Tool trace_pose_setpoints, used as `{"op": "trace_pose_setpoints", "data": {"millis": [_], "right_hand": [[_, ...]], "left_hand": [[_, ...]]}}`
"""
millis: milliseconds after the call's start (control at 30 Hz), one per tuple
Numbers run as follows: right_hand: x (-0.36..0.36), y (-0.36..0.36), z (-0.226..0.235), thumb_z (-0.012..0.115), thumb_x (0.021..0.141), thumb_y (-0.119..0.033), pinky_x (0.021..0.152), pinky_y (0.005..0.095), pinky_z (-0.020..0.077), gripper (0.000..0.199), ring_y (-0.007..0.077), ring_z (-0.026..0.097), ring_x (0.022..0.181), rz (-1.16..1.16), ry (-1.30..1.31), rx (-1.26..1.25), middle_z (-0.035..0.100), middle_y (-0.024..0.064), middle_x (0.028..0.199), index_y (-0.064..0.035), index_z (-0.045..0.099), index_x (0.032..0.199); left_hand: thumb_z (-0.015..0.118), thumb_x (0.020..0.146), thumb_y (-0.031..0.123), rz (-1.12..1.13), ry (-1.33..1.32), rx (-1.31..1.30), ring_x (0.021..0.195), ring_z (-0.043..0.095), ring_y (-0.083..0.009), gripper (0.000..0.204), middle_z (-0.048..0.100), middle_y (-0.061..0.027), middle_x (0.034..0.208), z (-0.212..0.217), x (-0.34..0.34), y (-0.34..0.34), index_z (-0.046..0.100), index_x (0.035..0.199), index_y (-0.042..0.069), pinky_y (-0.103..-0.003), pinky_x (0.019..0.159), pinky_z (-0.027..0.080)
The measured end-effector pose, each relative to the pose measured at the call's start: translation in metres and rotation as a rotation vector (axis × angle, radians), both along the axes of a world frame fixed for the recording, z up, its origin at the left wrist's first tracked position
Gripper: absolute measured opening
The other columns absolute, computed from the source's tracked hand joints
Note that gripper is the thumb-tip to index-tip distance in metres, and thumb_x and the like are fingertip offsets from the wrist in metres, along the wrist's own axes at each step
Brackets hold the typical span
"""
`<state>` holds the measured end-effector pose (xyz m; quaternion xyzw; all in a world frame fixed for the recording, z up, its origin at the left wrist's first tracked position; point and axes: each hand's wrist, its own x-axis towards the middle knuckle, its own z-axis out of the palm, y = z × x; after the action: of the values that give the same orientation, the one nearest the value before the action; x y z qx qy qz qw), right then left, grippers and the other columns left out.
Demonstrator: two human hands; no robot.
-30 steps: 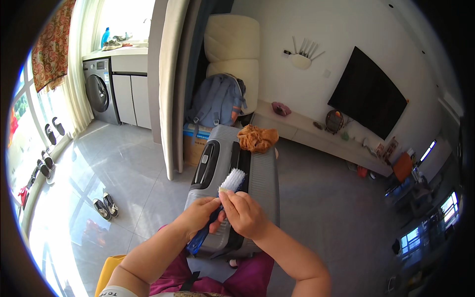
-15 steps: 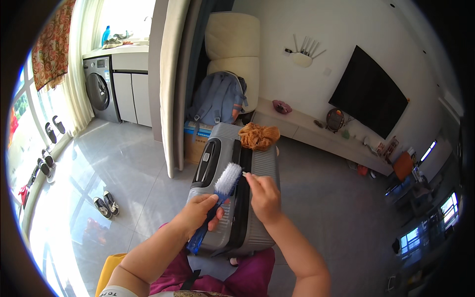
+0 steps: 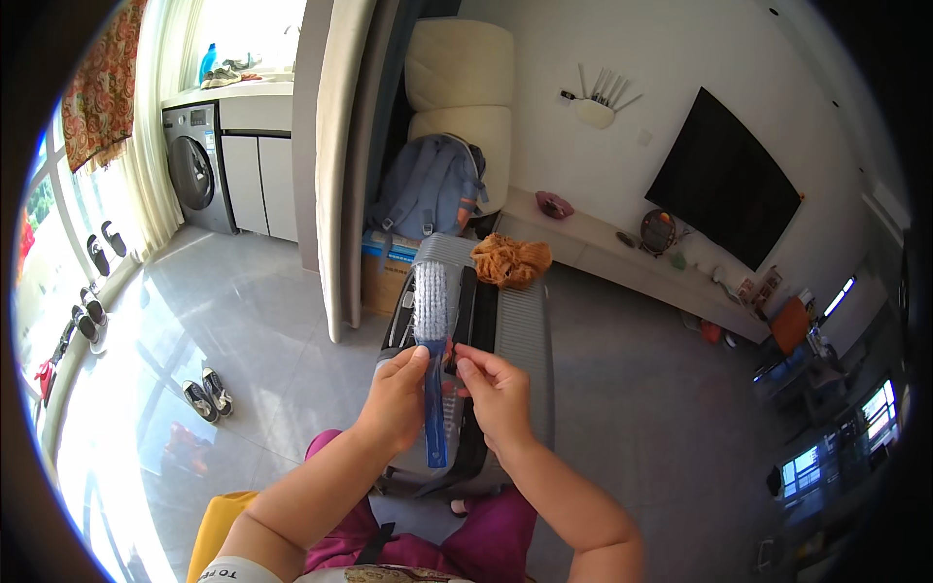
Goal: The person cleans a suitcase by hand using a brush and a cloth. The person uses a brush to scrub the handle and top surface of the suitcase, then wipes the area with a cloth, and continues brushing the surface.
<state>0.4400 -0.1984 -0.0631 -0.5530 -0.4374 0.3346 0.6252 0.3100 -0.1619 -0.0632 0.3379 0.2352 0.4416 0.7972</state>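
My left hand [image 3: 394, 394] is closed round the blue handle of a scrubbing brush [image 3: 431, 303], whose white bristles face up and point away from me. Close beside the handle, my right hand [image 3: 498, 394] has its thumb and fingers pinched together; what they hold, if anything, is too small to make out. Under both hands stands a grey ribbed suitcase [image 3: 525, 364] with a dark band along it. A crumpled orange-brown cloth [image 3: 510, 260] lies on its far end. The brush covers part of the suitcase's black handle.
Behind the suitcase are a cardboard box [image 3: 384, 282] and a blue-grey backpack [image 3: 432, 185]. A curtain [image 3: 335, 175] hangs to their left. Dark shoes [image 3: 209, 395] sit on the floor at left. A long low cabinet [image 3: 603, 257] runs along the right wall.
The brush has swung from leaning right to pointing straight ahead, its bristles turned upward. My right hand has moved left and down, from near the bristle head to beside the handle.
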Motion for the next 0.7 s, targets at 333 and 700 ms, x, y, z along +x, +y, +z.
{"op": "trace_pose_setpoints", "data": {"millis": [333,700], "right_hand": [[-0.006,-0.017,0.010,0.056,0.098,-0.026,0.062,0.0228,0.0482,0.037,0.0100,0.058,0.073,0.293,0.235,-0.208,0.060,0.0019,0.088,-0.0019,0.050,0.126],[0.077,-0.026,0.018,0.049,0.097,-0.017,0.072,0.0361,0.0507,0.045,0.0241,0.065,0.078,-0.112,-1.096,-0.257,0.062,0.0154,0.084,-0.0051,0.043,0.141]], "left_hand": [[0.048,0.101,0.022,0.037,0.081,0.154,0.085,0.054,-0.0076,0.023,0.059,0.0003,0.096,0.004,0.020,0.005,0.058,0.113,0.005,-0.024,0.078,0.046],[0.059,0.088,0.008,0.157,0.891,1.287,0.128,0.044,-0.0350,0.042,0.048,-0.0166,0.134,-0.047,-0.026,0.061,0.051,0.130,0.000,-0.047,0.112,0.029]]}}
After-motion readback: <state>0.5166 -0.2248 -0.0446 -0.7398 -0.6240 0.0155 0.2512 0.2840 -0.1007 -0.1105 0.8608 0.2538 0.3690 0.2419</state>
